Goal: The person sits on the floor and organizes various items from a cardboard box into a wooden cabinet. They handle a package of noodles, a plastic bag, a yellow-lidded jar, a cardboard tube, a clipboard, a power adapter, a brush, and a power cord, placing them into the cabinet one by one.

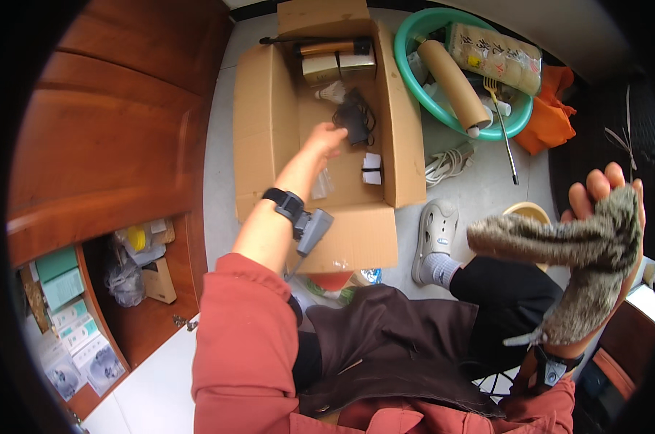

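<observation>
My left hand (327,142) reaches into an open cardboard box (254,130) on the floor. Its fingertips meet the edge of a black pouch or adapter with a cord (353,123); whether they grip it is unclear. A white shuttlecock (333,92) lies just beyond. Nearer me in the box are a clear plastic bag (322,184) and a white bundle with a black band (371,168). At the right, my right hand (598,187) holds up a grey-brown fuzzy fabric piece (593,244), which hides most of the palm.
Small cartons (338,66) stand at the box's far end. A green basin (408,81) holds a cardboard tube (452,81) and a wrapped package (493,57). A coiled white cable (446,164) lies beside the box. Left is a wooden cabinet (110,163) with stocked shelves.
</observation>
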Motion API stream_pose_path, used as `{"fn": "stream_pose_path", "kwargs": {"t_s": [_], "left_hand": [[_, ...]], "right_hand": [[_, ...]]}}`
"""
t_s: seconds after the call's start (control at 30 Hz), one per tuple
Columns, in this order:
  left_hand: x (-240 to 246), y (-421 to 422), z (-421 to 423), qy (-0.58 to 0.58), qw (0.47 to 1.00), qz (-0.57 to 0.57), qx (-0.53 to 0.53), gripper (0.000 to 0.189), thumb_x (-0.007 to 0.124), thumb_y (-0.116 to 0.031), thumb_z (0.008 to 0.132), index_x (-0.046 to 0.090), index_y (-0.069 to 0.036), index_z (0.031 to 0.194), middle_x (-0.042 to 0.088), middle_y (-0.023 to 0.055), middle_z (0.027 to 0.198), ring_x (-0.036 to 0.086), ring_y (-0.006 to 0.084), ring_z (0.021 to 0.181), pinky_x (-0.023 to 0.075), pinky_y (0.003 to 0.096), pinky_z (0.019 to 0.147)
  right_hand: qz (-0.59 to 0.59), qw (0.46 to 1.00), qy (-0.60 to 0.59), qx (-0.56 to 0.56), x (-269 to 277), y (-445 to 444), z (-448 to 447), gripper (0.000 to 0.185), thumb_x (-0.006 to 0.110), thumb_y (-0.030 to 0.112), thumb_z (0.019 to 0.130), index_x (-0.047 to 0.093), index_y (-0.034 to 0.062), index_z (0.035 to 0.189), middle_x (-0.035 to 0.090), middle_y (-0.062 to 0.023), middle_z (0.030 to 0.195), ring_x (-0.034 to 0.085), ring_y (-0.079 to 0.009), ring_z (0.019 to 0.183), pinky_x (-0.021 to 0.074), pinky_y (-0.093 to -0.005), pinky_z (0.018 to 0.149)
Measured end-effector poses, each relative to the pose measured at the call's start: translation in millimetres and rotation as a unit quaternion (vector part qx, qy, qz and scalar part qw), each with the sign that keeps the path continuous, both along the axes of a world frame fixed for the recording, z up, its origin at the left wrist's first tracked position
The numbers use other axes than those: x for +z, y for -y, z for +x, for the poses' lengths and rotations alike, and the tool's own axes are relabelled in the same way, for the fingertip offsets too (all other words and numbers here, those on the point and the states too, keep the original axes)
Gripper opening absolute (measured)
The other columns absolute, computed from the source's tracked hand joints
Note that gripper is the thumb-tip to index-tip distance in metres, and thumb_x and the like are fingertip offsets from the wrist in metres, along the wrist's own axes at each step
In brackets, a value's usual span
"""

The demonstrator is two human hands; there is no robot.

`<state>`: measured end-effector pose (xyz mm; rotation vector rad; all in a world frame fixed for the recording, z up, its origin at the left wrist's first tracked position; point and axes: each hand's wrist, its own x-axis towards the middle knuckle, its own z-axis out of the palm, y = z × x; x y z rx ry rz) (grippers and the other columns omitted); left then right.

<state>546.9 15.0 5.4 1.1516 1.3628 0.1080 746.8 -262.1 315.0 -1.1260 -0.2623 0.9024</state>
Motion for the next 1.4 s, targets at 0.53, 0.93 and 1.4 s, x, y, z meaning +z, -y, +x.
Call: {"fn": "stream_pose_path", "kwargs": {"t_s": [0.53, 0.93, 1.4], "left_hand": [[-107, -40, 52, -0.109, 0.990, 0.062, -0.068, 0.093, 0.071, -0.019, 0.069, 0.016, -0.021, 0.144, 0.035, 0.0194, 0.134, 0.047, 0.0353, 0.117, 0.0459, 0.0514, 0.092], [116, 15, -18, 0.627, 0.749, -0.213, 0.031, 0.059, 0.057, -0.013, 0.073, 0.043, -0.006, 0.130, 0.055, 0.0183, 0.117, 0.059, 0.0359, 0.104, 0.0552, 0.0506, 0.081], [283, 142, -146, 0.606, 0.790, -0.030, 0.087, 0.052, 0.070, -0.025, 0.084, 0.044, -0.005, 0.124, 0.057, 0.0104, 0.107, 0.065, 0.0208, 0.085, 0.0581, 0.0314, 0.065]], "right_hand": [[-0.052, 0.998, 0.038, -0.011, -27, -34, -8, 0.030, 0.034, 0.035, 0.101, 0.042, 0.0074, 0.095, 0.049, -0.0062, 0.080, 0.043, -0.0131, 0.059, 0.0470, -0.0226, 0.044], [0.008, 0.997, 0.014, 0.077, 9, -27, -47, 0.025, 0.045, 0.026, 0.095, 0.051, 0.0033, 0.104, 0.056, -0.0096, 0.094, 0.055, -0.0139, 0.083, 0.0489, -0.0259, 0.072], [0.111, 0.913, -0.202, 0.337, -7, -75, -137, 0.037, 0.040, 0.031, 0.100, 0.052, 0.0029, 0.122, 0.065, -0.0129, 0.110, 0.066, -0.0271, 0.090, 0.0552, -0.0460, 0.082]]}}
